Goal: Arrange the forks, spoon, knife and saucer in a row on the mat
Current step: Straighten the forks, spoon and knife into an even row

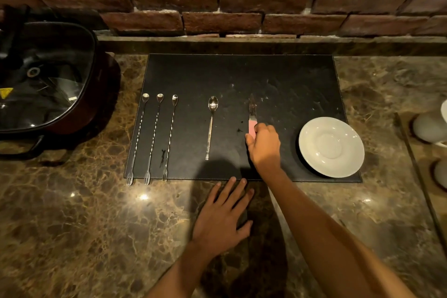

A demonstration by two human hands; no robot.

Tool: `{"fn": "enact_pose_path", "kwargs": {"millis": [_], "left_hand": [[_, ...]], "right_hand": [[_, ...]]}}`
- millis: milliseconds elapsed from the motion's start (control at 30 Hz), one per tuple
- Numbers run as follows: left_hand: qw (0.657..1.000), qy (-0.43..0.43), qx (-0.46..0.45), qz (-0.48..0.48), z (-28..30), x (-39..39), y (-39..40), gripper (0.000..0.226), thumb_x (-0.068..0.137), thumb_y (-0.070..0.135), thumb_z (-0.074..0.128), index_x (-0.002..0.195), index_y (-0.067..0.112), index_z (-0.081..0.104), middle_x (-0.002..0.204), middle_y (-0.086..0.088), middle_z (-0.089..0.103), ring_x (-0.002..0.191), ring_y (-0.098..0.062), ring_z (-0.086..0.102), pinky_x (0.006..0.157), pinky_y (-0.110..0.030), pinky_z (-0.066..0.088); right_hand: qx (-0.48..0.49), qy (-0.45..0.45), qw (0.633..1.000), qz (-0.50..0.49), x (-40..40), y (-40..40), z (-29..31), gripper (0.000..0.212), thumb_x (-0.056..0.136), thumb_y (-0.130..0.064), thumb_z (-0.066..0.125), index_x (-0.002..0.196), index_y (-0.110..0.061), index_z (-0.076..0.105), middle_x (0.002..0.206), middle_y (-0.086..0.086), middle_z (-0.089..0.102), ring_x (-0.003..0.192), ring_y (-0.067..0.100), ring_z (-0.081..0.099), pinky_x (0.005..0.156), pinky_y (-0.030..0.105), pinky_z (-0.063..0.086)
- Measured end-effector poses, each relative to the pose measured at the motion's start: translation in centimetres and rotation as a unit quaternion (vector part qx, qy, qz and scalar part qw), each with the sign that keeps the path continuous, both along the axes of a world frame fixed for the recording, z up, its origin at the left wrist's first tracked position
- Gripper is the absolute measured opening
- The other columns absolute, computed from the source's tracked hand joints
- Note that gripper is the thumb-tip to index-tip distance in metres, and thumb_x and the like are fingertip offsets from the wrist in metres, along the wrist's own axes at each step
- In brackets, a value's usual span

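Under right hand (264, 147), knife (252, 113) handle

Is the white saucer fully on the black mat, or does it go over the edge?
Partly over: the saucer overhangs the mat at its right edge, onto the counter.

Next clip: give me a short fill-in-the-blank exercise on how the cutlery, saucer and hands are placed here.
1. The number of long twisted forks lying at the mat's left end is ____.
2. The right hand is on the pink handle of the ____.
3. The white saucer sits at the mat's ____ end.
4. The left hand rests flat on the ____.

Missing words: three; knife; right; countertop
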State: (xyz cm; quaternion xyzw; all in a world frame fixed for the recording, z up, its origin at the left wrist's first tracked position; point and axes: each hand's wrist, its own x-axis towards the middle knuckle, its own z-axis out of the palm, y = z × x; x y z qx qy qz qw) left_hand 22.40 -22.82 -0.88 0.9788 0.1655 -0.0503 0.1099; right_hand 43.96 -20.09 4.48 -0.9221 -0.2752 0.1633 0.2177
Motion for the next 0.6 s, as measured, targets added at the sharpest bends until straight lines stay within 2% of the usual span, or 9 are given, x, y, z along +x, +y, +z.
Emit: {"fn": "enact_pose_path", "kwargs": {"millis": [367, 600], "left_hand": [[0.999, -0.033, 0.018, 0.003, -0.61, -0.13, -0.05, 0.075, 0.090, 0.059, 0.052, 0.156, 0.026, 0.038, 0.169, 0.000, 0.025, 0.159, -0.023, 0.014, 0.126, -0.048, 0.014], [0.999, -0.039, 0.024, 0.002, -0.59, -0.12, 0.01, 0.071, 0.093, 0.057, 0.051, 0.155, 0.026, 0.040, 0.169, 0.000, 0.026, 0.159, -0.022, 0.014, 0.126, -0.047, 0.015]], "right_hand": [[0.026, 0.015, 1.000, 0.001, 0.01, -0.25, -0.10, 0.035, 0.095, -0.024, 0.059, 0.122, -0.002, 0.057, 0.122, 0.018, 0.056, 0.111, 0.034, 0.054, 0.093, 0.040, 0.042], [0.028, 0.019, 0.999, -0.008, 0.15, -0.19, -0.61, 0.036, 0.094, -0.029, 0.061, 0.119, -0.003, 0.058, 0.118, 0.016, 0.058, 0.107, 0.030, 0.056, 0.090, 0.039, 0.045]]}}
